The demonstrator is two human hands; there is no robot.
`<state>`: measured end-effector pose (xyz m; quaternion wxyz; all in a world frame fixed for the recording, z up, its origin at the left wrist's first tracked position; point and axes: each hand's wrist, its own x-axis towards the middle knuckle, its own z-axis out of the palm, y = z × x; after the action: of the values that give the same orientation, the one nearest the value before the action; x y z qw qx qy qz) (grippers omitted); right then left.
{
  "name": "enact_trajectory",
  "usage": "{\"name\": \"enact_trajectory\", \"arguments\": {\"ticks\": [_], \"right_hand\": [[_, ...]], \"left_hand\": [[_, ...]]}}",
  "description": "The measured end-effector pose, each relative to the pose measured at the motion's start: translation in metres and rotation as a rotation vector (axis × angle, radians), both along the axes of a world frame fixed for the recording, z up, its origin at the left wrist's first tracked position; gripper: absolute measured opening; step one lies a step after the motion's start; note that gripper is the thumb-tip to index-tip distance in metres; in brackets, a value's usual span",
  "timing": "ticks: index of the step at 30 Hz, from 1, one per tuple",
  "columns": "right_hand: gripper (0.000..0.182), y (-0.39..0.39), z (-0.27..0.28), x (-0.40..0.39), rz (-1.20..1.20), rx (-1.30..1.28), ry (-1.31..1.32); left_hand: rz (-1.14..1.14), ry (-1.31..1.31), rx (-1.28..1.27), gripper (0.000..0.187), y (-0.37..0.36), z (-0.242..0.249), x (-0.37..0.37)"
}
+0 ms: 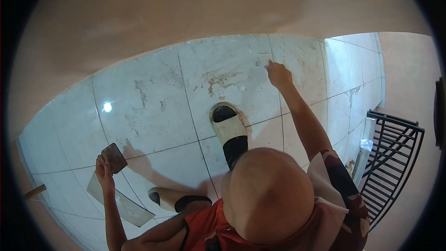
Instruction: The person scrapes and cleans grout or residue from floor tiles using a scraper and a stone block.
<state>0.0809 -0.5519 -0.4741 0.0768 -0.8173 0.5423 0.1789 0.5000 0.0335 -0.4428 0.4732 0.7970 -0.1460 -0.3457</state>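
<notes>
My left hand (106, 169) grips a dark brown, roughly square piece (114, 158) by its edge, above the tiled floor at the left. A pale flat strip (123, 207) lies on the floor beside that forearm. My right hand (279, 74) is held out over the floor near the wall, its fingers mostly curled with a fingertip pointing to the upper left; whether anything small is between the fingers cannot be made out. Brown smears and crumbs (220, 81) mark the tile to the left of my right hand.
A beige wall (186, 9) runs along the top. Below are my two light shoes (228, 123) on white tiles (153, 135). A black metal rack (392, 153) stands at the right, with pale long pieces (363, 158) beside it. A brown stick end (36, 191) shows far left.
</notes>
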Motion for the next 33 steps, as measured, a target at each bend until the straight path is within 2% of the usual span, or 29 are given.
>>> {"name": "enact_trajectory", "arguments": {"ticks": [5, 8, 11, 13, 17, 22, 25, 28, 30, 33], "right_hand": [[0.035, -0.016, 0.003, 0.013, -0.047, 0.056, 0.011], [0.035, -0.009, -0.004, 0.008, -0.083, 0.054, -0.018], [0.034, -0.008, -0.010, 0.010, -0.080, 0.060, -0.002], [0.034, -0.016, -0.005, 0.013, -0.089, 0.050, 0.018], [0.034, -0.013, -0.002, 0.028, -0.182, 0.020, -0.067], [0.034, -0.013, 0.001, 0.030, -0.159, 0.054, -0.025], [0.035, -0.036, -0.008, 0.036, -0.217, -0.057, -0.106], [0.039, -0.008, -0.011, 0.019, -0.200, 0.000, -0.069], [0.032, 0.007, -0.017, 0.002, 0.064, -0.050, -0.079], [0.032, 0.035, 0.025, 0.028, 0.072, 0.056, -0.014]], "left_hand": [[0.058, 0.005, -0.053, 0.021, -0.010, 0.001, -0.002], [-0.035, 0.022, -0.068, 0.026, -0.006, -0.001, 0.009], [0.006, 0.000, 0.013, 0.027, -0.009, 0.009, 0.006], [0.070, -0.043, -0.074, 0.018, -0.016, 0.008, 0.000], [0.031, -0.082, 0.036, 0.017, -0.009, 0.012, 0.004], [0.076, -0.007, -0.047, 0.019, -0.008, 0.008, -0.001], [0.040, -0.065, -0.050, 0.017, -0.017, 0.008, -0.004], [0.042, -0.043, -0.045, 0.016, -0.018, 0.014, -0.002], [0.060, -0.015, -0.051, 0.017, -0.017, 0.015, -0.002], [0.059, -0.015, -0.009, 0.017, -0.012, 0.014, 0.000]]}}
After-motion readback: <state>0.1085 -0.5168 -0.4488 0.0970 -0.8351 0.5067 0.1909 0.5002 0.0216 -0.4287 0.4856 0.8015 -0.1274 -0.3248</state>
